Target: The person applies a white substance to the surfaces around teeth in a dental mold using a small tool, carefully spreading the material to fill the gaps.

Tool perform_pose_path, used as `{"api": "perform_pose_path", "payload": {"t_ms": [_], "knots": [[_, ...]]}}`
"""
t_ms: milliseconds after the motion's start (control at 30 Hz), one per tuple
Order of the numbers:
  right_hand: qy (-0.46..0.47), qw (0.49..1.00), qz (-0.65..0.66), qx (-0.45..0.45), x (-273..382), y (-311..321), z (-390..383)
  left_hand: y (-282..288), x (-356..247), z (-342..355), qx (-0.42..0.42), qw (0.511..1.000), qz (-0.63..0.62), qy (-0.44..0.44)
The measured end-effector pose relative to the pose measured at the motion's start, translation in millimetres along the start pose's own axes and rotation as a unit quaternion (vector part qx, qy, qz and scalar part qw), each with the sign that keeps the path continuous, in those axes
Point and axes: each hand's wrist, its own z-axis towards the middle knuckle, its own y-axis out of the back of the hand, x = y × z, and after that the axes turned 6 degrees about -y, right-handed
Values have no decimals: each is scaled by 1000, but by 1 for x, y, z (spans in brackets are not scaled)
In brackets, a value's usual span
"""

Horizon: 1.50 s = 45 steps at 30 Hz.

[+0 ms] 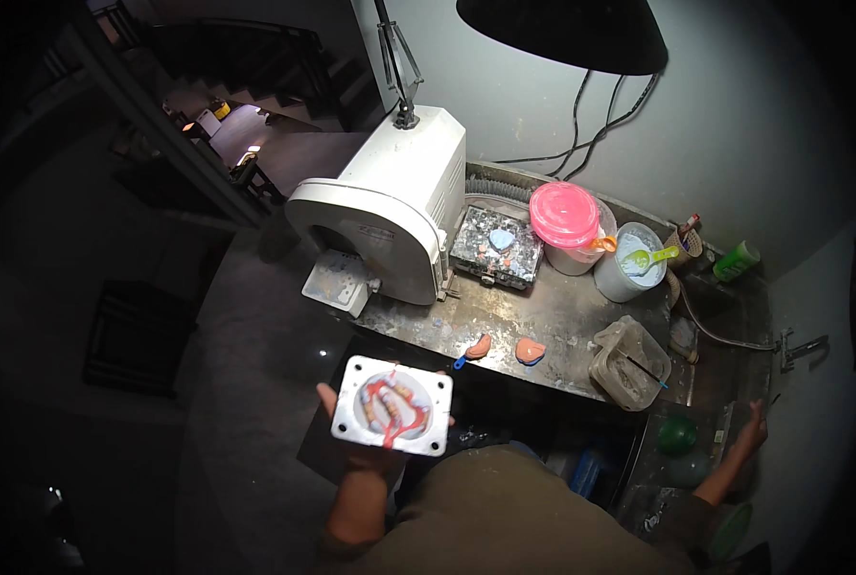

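Observation:
My left hand supports a metal dental flask from below, thumb at its left edge and fingertips just showing at its right. The flask is a pale rectangular plate with dark corner holes. Within its round opening lies a dental model with red wax strips and tooth-coloured parts in white plaster. My right hand is stretched out far right beside the wall, near a small thin dark thing. Its fingers are too small and dim to read. Two orange-pink dental impressions, one and another, rest on the bench.
A white machine stands at the bench's left. Beyond the impressions sit a speckled block, a pink-lidded tub and a white powder bucket. A clear container is near a tap; a black lamp hangs above.

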Motion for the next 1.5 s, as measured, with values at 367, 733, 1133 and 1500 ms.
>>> {"api": "perform_pose_path", "payload": {"t_ms": [367,733,1133,1500], "knots": [[-29,890,-449,78,-172,14,129,-46,70,51,251,950,-92,162],[-62,940,-299,152,-259,9,98,-104,113,44,331,932,41,144],[-143,939,-239,199,-272,-11,55,-106,91,59,348,903,216,127],[-110,892,-400,179,-260,4,41,-73,50,62,338,907,183,171]]}}
